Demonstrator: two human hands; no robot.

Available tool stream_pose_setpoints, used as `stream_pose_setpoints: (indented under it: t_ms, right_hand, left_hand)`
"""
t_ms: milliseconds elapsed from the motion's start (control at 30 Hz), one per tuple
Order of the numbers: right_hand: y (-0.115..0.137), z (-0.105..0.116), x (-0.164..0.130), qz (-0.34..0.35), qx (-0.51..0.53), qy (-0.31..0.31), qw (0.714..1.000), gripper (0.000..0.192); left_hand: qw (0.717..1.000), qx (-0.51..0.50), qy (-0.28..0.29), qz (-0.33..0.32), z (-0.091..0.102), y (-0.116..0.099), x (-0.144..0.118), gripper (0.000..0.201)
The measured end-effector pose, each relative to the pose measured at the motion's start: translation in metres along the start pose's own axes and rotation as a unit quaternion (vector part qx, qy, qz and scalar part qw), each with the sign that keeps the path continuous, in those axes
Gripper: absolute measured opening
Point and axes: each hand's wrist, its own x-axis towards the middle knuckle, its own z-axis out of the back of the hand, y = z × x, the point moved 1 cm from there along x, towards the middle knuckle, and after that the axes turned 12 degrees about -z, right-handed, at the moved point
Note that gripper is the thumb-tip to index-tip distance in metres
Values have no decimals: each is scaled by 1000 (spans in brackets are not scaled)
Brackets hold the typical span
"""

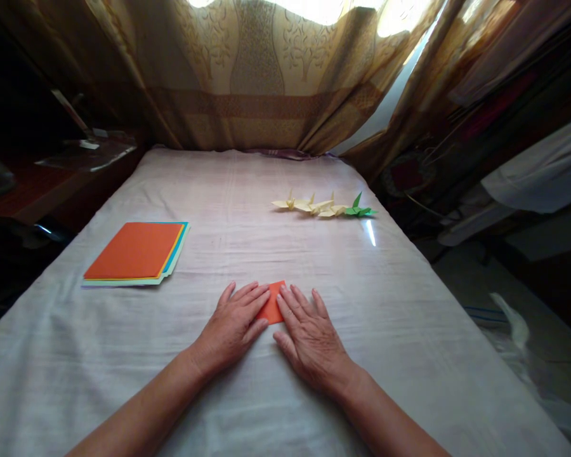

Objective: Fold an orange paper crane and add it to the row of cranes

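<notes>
A small folded piece of orange paper [273, 307] lies flat on the white cloth in front of me. My left hand [236, 319] rests palm down on its left side, fingers stretched out. From the right, my right hand [309, 330] presses flat over the paper's other side, its fingers also extended. Both hands cover the outer parts of the paper, so only its middle shows between them.
A stack of coloured paper sheets [133, 251], orange on top, lies at the left. Several cream paper cranes [314, 206] and a green paper crane [360, 209] stand in a row at the back right. A patterned curtain [257, 70] hangs behind the cloth-covered table [209, 184].
</notes>
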Motion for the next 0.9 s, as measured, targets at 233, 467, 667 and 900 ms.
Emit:
stream_pose_setpoints:
  t_ms: [233, 467, 667, 900]
  right_hand:
    - [2, 4, 27, -33, -19, 79, 996, 66]
    - [0, 6, -7, 45, 16, 93, 995, 70]
    - [-1, 12, -16, 76, 31, 113, 990, 69]
    - [6, 10, -18, 87, 37, 118, 989, 67]
  left_hand:
    - [999, 45, 6, -4, 1, 4, -2, 55]
    - [998, 60, 15, 11, 3, 6, -2, 61]
    - [998, 56, 26, 6, 4, 10, -3, 64]
    - [998, 42, 39, -1, 6, 17, -7, 69]
